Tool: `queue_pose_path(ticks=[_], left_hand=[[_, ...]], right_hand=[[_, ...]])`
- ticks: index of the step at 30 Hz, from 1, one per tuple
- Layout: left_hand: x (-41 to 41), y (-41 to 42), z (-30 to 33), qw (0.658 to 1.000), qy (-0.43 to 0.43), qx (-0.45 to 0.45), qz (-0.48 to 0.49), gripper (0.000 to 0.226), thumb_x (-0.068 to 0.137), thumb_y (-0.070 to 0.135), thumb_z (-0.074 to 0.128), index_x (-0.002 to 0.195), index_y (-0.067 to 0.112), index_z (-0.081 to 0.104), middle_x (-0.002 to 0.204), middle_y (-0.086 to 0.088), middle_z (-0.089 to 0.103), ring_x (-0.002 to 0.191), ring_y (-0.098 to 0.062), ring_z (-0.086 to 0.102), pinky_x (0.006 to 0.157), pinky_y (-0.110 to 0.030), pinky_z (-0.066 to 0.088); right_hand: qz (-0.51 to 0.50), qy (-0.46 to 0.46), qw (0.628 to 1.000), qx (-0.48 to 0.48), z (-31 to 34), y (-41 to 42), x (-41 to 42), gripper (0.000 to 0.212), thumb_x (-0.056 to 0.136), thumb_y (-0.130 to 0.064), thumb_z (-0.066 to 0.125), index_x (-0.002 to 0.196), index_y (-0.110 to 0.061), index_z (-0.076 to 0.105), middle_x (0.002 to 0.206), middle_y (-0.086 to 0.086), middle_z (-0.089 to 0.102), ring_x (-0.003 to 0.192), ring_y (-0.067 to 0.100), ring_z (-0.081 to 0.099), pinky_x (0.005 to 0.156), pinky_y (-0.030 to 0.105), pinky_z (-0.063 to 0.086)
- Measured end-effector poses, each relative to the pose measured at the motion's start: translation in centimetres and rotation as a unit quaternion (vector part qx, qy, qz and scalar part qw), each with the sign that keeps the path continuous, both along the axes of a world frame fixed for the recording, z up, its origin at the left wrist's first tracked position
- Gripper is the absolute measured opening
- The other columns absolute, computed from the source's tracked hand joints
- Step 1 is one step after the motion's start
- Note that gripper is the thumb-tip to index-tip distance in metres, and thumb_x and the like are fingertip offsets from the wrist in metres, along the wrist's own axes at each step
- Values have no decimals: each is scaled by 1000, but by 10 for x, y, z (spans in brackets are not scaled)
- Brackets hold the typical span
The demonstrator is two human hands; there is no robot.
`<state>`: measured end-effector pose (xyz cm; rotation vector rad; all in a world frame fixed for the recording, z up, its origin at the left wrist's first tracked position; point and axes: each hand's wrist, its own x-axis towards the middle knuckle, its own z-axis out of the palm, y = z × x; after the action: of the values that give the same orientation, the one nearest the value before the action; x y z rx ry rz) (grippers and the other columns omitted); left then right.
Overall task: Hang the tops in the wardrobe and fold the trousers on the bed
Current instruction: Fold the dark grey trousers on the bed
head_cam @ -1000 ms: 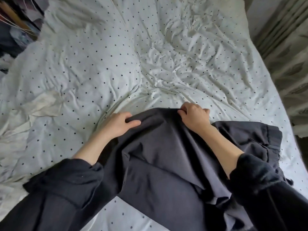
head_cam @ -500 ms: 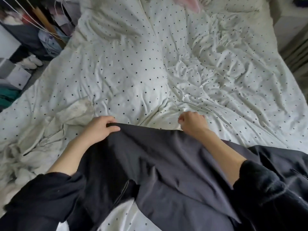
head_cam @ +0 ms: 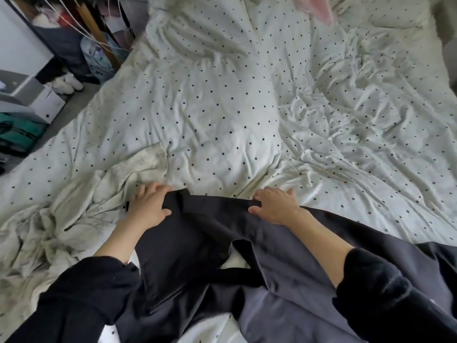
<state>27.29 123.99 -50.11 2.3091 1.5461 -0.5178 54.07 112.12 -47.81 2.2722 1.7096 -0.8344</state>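
Dark grey trousers (head_cam: 210, 233) lie across the near part of the bed (head_cam: 222, 107), which has a white cover with black dots. My left hand (head_cam: 148, 206) pinches the far left corner of the trousers' top edge between thumb and fingers. My right hand (head_cam: 277, 205) pinches the same edge further right, with its fingers spread over the sheet. The edge is stretched between both hands. More of the dark cloth spreads to the lower right (head_cam: 309, 293), partly under my black sleeves.
A crumpled pale cloth (head_cam: 138, 167) lies on the bed left of my left hand. A pink item (head_cam: 314, 6) shows at the bed's far end. Left of the bed stand a white box (head_cam: 29, 97), shoes (head_cam: 66, 82) and an open storage unit (head_cam: 74, 33).
Both hands have carried the trousers' edge away from me and set it down on the bed, moving further apart. The camera has tilted up, showing more of the bed.
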Motion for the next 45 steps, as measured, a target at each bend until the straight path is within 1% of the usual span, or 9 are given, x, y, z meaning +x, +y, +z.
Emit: queue_pose_path(ticks=[6, 11, 18, 27, 30, 33, 37, 40, 45], left_hand=[[-8, 15, 16, 990, -20, 139, 28, 22, 93, 21, 54, 114, 25, 59, 117, 2, 60, 116, -21, 47, 97, -39, 24], [-11, 53, 51, 939, -120, 316, 69, 33, 85, 1, 56, 113, 16, 63, 115, -8, 59, 113, -29, 43, 93, -41, 21], [8, -11, 27, 968, -164, 189, 19, 40, 88, 5, 55, 128, 11, 55, 127, -12, 49, 121, -32, 41, 97, -44, 35], [-18, -162, 7, 952, -298, 65, 3, 20, 90, 16, 59, 107, 8, 64, 104, -5, 61, 94, -26, 61, 81, -41, 49], [-34, -208, 2, 964, -267, 17, 9, 41, 87, 43, 58, 108, 8, 62, 105, -2, 62, 96, -21, 61, 82, -33, 48], [-43, -230, -10, 981, -188, -39, 21, 58, 84, 39, 67, 127, 3, 51, 121, -7, 57, 111, -25, 57, 91, -35, 46], [-41, -230, -5, 984, -167, 60, 18, 32, 81, 12, 70, 109, 0, 60, 96, -16, 62, 88, -37, 62, 73, -44, 49], [-32, -238, 7, 976, -181, 122, -9, 44, 71, 12, 80, 109, 1, 61, 97, -17, 60, 84, -36, 61, 66, -44, 51], [-2, -260, 14, 958, -175, 179, -138, 76, 60, 18, 87, 128, 9, 55, 121, -21, 54, 103, -38, 58, 81, -50, 50]], right_hand=[[-67, -23, 994, 81, -1, 12, -7, 19, 91, -24, 49, 101, -13, 62, 107, 4, 64, 102, 26, 57, 96, 40, 24], [-174, -43, 972, 151, 8, 25, 16, 23, 94, -23, 45, 108, -16, 63, 118, 3, 59, 112, 26, 52, 103, 45, 25], [-92, -13, 971, 222, 9, -18, -22, 38, 94, -27, 49, 131, -20, 52, 137, 1, 46, 130, 21, 36, 104, 39, 23], [-37, 54, 941, 331, 10, -139, -91, 25, 76, -9, 74, 101, -8, 70, 106, 7, 67, 100, 27, 65, 93, 49, 46], [-61, 13, 951, 304, 6, -180, -96, 35, 76, -21, 76, 108, -10, 67, 115, 8, 65, 107, 27, 62, 96, 51, 45], [-99, -29, 970, 218, 1, -213, -94, 61, 71, -34, 80, 122, -7, 61, 128, 13, 58, 118, 31, 56, 100, 51, 41], [-109, -71, 978, 165, -3, -246, -102, 86, 59, -49, 83, 129, -6, 56, 138, 16, 50, 124, 34, 51, 96, 56, 42], [-95, -88, 984, 121, -7, -271, -122, 101, 47, -59, 84, 129, -7, 56, 139, 16, 49, 124, 35, 51, 89, 57, 46], [-92, -132, 978, 131, -13, -280, -128, 82, 45, -13, 90, 123, -10, 63, 134, 13, 55, 119, 30, 56, 84, 52, 52]])
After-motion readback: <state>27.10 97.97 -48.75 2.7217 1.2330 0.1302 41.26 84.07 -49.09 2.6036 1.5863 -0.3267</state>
